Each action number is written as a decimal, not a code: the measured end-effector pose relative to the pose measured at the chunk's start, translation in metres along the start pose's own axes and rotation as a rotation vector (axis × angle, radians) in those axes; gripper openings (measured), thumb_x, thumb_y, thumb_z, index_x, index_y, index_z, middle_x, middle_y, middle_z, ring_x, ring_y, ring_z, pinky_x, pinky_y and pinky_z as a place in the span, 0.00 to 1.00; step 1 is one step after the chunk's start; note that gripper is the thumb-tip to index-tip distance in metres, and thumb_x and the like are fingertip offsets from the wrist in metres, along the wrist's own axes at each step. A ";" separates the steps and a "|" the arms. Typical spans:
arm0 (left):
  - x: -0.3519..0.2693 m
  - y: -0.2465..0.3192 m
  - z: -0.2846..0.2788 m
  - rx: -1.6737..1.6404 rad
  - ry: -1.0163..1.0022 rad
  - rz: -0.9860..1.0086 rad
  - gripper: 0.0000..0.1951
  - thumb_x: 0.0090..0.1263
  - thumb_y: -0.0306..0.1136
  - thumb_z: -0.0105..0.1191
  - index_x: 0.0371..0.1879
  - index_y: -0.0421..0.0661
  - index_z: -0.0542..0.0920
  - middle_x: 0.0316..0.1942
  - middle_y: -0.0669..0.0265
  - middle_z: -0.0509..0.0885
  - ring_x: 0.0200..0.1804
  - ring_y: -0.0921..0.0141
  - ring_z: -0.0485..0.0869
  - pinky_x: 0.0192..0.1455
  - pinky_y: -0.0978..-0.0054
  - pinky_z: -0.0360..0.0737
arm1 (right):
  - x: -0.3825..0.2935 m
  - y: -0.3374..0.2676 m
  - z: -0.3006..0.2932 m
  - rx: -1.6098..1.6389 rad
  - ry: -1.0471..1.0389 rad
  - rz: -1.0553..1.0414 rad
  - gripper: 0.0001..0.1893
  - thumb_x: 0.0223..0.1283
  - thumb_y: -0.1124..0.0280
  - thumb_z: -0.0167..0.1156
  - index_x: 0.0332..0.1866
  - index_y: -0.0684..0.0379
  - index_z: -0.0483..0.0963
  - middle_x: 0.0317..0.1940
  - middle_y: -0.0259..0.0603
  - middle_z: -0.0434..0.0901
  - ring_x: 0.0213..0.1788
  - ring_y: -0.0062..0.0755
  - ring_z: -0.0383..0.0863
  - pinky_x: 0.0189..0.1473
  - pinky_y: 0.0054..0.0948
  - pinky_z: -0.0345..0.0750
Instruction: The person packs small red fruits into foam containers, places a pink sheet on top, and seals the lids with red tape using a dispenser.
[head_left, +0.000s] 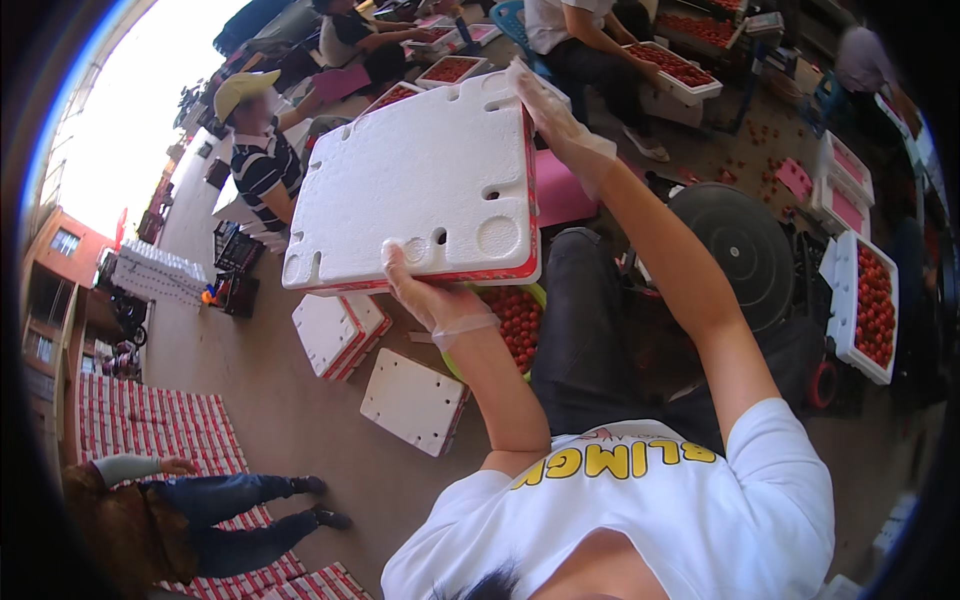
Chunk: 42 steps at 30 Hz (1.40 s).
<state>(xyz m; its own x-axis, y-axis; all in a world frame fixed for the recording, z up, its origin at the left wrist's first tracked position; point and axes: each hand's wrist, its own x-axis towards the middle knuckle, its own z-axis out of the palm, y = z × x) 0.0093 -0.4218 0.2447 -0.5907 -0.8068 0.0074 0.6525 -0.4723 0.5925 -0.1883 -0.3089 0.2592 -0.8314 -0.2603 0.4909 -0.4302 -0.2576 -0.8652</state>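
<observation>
A white polystyrene foam box (397, 180) with a red printed side band is held up before me, one broad face with round recesses and slots turned to the camera. My left hand (431, 296), in a clear plastic glove, grips its lower edge with the thumb on that face. Also gloved, my right hand (566, 135) clasps the box at its upper right corner and side. Below my left hand, partly hidden by the box and my forearm, is a yellow-green basin (538, 296) of small red tomatoes (514, 322). Behind the box shows a pink sheet (562, 191).
Foam boxes (412, 401) rest on the floor, near a small stack (337, 334). At right are a round black stool (731, 247) and a tomato-filled foam box (874, 307). A person in a yellow cap (259, 150) sits ahead left. Many red-and-white boxes (150, 420) stand lower left, beside another person (217, 517).
</observation>
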 end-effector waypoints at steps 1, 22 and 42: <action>-0.004 0.009 0.002 -0.003 0.045 0.043 0.32 0.64 0.41 0.58 0.65 0.42 0.63 0.58 0.55 0.73 0.58 0.60 0.76 0.58 0.60 0.77 | -0.017 -0.008 0.019 0.102 -0.059 0.011 0.42 0.69 0.38 0.42 0.75 0.65 0.52 0.71 0.48 0.61 0.71 0.36 0.60 0.71 0.29 0.54; 0.006 0.045 0.029 0.009 0.619 0.833 0.41 0.58 0.25 0.66 0.66 0.35 0.51 0.62 0.49 0.64 0.63 0.61 0.69 0.69 0.61 0.66 | -0.213 0.023 -0.061 0.249 -0.373 0.565 0.38 0.71 0.39 0.43 0.66 0.68 0.66 0.60 0.52 0.75 0.65 0.44 0.74 0.66 0.41 0.69; 0.047 0.022 0.004 0.018 0.757 0.445 0.38 0.57 0.36 0.65 0.62 0.43 0.56 0.56 0.49 0.70 0.52 0.52 0.80 0.49 0.52 0.87 | -0.252 0.002 -0.133 0.140 -0.248 0.815 0.25 0.65 0.54 0.61 0.59 0.63 0.75 0.49 0.43 0.82 0.54 0.31 0.82 0.59 0.29 0.75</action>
<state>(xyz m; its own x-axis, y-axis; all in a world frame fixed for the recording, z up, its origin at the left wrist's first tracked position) -0.0058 -0.4683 0.2618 0.1946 -0.9366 -0.2913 0.7360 -0.0568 0.6746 -0.0264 -0.1204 0.1201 -0.7538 -0.6054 -0.2554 0.3280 -0.0100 -0.9446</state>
